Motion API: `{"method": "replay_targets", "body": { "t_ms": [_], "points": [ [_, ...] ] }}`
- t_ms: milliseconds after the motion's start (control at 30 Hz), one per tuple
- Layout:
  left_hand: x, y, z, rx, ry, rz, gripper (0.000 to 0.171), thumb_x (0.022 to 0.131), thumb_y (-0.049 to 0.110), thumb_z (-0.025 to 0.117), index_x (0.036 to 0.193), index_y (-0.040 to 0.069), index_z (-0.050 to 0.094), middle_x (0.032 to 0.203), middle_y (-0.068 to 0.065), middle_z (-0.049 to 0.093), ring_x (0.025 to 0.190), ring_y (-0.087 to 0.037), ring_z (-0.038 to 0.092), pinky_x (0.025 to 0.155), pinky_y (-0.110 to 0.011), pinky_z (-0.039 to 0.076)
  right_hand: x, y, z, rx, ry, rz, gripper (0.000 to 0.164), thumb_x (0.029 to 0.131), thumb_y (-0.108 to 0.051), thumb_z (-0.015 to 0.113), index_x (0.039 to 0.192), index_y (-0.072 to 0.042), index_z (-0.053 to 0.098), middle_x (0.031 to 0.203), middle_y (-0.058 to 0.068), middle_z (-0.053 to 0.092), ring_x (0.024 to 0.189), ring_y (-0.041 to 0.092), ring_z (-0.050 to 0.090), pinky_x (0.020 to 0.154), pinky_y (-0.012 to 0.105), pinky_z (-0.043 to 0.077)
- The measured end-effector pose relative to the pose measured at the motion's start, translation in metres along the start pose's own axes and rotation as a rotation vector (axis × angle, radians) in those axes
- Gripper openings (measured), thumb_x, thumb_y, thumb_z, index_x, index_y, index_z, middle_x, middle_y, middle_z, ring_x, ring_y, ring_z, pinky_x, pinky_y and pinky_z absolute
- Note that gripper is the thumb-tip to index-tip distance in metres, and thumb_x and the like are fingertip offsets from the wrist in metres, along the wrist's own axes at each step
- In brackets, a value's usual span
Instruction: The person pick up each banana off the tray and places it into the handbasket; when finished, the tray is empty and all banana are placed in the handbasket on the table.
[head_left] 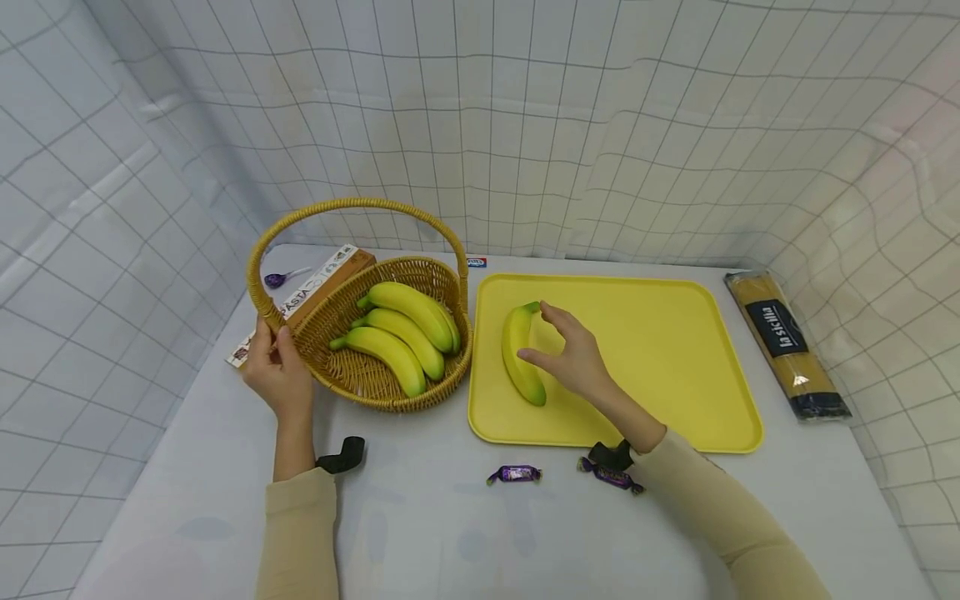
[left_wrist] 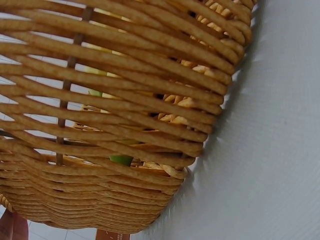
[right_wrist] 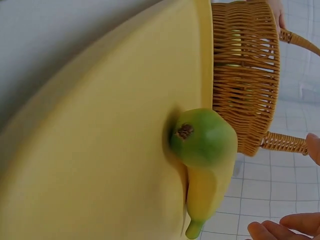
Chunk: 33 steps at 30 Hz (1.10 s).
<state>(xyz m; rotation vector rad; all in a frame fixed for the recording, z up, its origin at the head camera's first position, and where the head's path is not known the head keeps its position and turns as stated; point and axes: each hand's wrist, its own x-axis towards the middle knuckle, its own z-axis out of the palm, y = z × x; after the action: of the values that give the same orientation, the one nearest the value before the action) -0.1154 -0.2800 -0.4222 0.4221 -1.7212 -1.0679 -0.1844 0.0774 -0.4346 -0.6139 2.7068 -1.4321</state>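
My left hand point(head_left: 279, 375) pinches the wicker basket point(head_left: 375, 403) at its left side, where the arched handle meets the rim. Several bananas point(head_left: 390, 357) lie in the basket. A single banana point(head_left: 517, 354) lies on the left part of the yellow tray point(head_left: 645, 358). Over it hovers my right hand point(head_left: 573, 354), thumb and fingers spread apart. In the right wrist view a gap shows between the fingertips point(right_wrist: 260, 231) and the banana point(right_wrist: 210, 165). The left wrist view is mostly filled by the basket's woven wall point(left_wrist: 115, 115), with little of the hand visible.
Behind the basket lies a pasta box point(head_left: 322, 287), with a purple lollipop point(head_left: 276, 280) beside it. A pasta packet point(head_left: 786, 343) is right of the tray. Two purple-wrapped candies point(head_left: 517, 474) lie in front. White gridded curtains surround the table.
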Motion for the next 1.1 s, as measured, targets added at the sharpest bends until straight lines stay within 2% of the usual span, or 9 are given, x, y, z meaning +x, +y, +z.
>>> {"method": "replay_targets", "body": {
  "t_ms": [100,167,333,433,667,733,900,1100],
  "points": [
    [0.0,0.0,0.0,0.001,0.002,0.008,0.029,0.095,0.003,0.055,0.12,-0.006,0.065,0.091,-0.01,0.063,0.077,0.011,0.046,0.065,-0.006,0.037,0.0,0.003,0.004,-0.017,-0.011,0.006,0.084,0.081,-0.03,0.079,0.148,0.001,0.038,0.147,0.019,0.046,0.134,0.035,0.046,0.11,0.051,0.038],
    [0.0,0.0,0.0,-0.004,0.003,0.014,0.028,0.094,0.003,0.055,0.119,-0.006,0.066,0.09,-0.01,0.063,0.076,0.011,0.046,0.064,-0.006,0.036,0.0,0.005,0.006,-0.021,-0.02,0.018,0.085,0.081,-0.03,0.08,0.148,0.001,0.038,0.148,0.02,0.045,0.134,0.036,0.045,0.109,0.052,0.038],
    [0.0,0.001,0.0,-0.008,0.008,0.022,0.026,0.094,0.002,0.055,0.115,-0.008,0.066,0.087,0.004,0.058,0.075,0.01,0.046,0.063,-0.006,0.036,0.001,0.009,0.011,-0.041,-0.047,0.044,0.089,0.08,-0.032,0.08,0.149,0.002,0.036,0.148,0.02,0.044,0.134,0.037,0.045,0.108,0.052,0.039],
    [0.001,0.001,0.0,-0.007,0.01,0.024,0.025,0.094,0.002,0.056,0.114,-0.009,0.066,0.086,0.007,0.056,0.074,0.009,0.045,0.063,-0.007,0.036,0.001,0.011,0.013,-0.057,-0.063,0.052,0.09,0.079,-0.033,0.08,0.149,0.003,0.035,0.148,0.022,0.043,0.133,0.038,0.045,0.107,0.052,0.04],
    [0.001,0.002,0.0,-0.009,0.005,0.021,0.025,0.094,0.002,0.056,0.113,-0.01,0.066,0.089,-0.013,0.063,0.077,0.007,0.047,0.064,-0.007,0.037,0.001,0.014,0.019,-0.067,-0.069,0.054,0.093,0.078,-0.032,0.082,0.148,0.005,0.034,0.148,0.023,0.043,0.133,0.039,0.045,0.107,0.051,0.041],
    [0.001,0.002,0.001,-0.009,0.002,0.016,0.025,0.095,0.002,0.055,0.113,-0.01,0.066,0.089,-0.01,0.063,0.077,0.007,0.047,0.064,-0.008,0.037,0.001,0.015,0.021,-0.07,-0.07,0.059,0.093,0.078,-0.032,0.082,0.149,0.005,0.033,0.148,0.024,0.042,0.132,0.039,0.046,0.106,0.051,0.042],
    [0.002,0.003,0.0,-0.017,0.003,0.007,0.024,0.094,0.002,0.056,0.111,-0.011,0.066,0.087,0.007,0.058,0.076,0.007,0.047,0.064,-0.009,0.037,0.0,0.019,0.027,-0.09,-0.12,0.086,0.096,0.079,-0.034,0.081,0.15,0.005,0.029,0.148,0.025,0.042,0.128,0.04,0.049,0.104,0.049,0.044],
    [0.001,0.003,0.0,-0.023,0.005,0.008,0.025,0.094,0.004,0.056,0.113,-0.01,0.066,0.088,0.01,0.056,0.074,0.008,0.045,0.064,-0.009,0.036,-0.003,0.024,0.034,-0.128,-0.158,0.09,0.1,0.078,-0.038,0.081,0.15,0.007,0.028,0.141,0.026,0.048,0.118,0.034,0.052,0.099,0.046,0.046]
  ]
}}
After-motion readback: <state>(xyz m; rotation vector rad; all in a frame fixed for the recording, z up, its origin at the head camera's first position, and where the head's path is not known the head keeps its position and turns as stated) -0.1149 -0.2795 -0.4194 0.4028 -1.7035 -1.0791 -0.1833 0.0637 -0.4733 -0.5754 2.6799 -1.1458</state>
